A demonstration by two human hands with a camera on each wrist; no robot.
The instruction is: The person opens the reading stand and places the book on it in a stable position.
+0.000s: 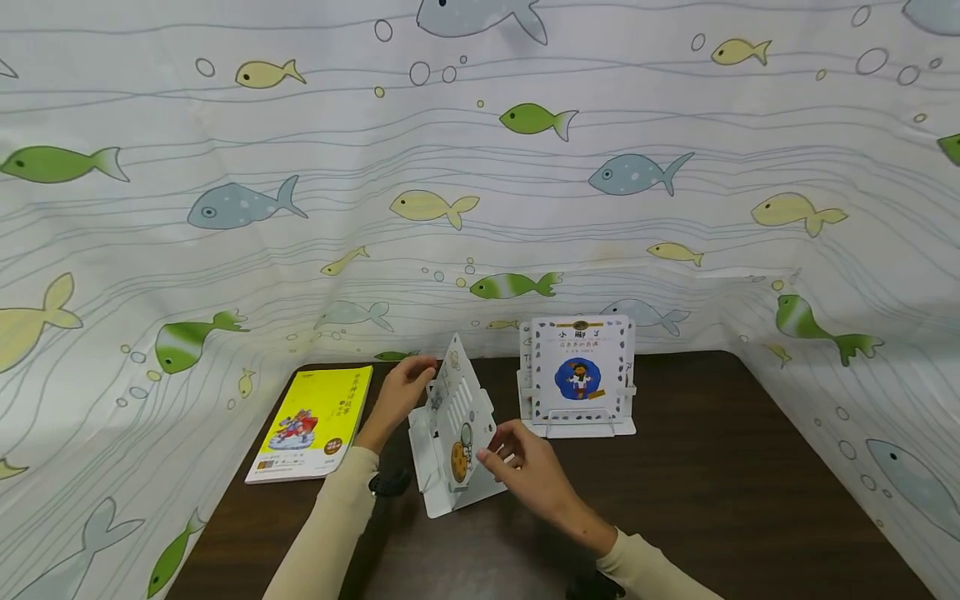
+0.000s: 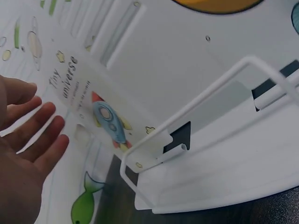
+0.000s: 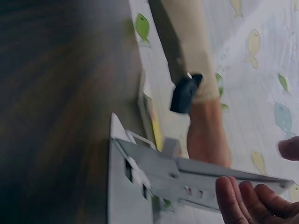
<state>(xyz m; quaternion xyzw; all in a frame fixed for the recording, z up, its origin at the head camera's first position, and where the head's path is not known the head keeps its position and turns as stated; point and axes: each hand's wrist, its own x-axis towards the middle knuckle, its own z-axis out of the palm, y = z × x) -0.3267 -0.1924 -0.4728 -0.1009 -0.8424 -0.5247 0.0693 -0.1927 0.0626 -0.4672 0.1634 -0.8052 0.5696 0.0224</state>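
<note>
A white bookstand (image 1: pixel 465 408) with a printed panel stands at an angle on the table, its flat base underneath and a wire holder in front. In the left wrist view, the panel (image 2: pixel 159 60) carries a rocket and the words "Tiny universe". My left hand (image 1: pixel 405 387) is beside the panel's far edge; the left wrist view shows its fingers (image 2: pixel 39 135) spread and apart from the panel. At the panel's near edge is my right hand (image 1: pixel 532 471). Its fingers (image 3: pixel 252 200) lie straight against the panel in the right wrist view, with the thumb held away from them.
A yellow-covered book (image 1: pixel 315 421) lies flat on the dark table (image 1: pixel 712 483) at left. Behind and to the right, a second white stand (image 1: pixel 628 387) holds an upright book (image 1: pixel 577 367) with a blue picture. Fish-printed cloth (image 1: pixel 480 242) surrounds the table.
</note>
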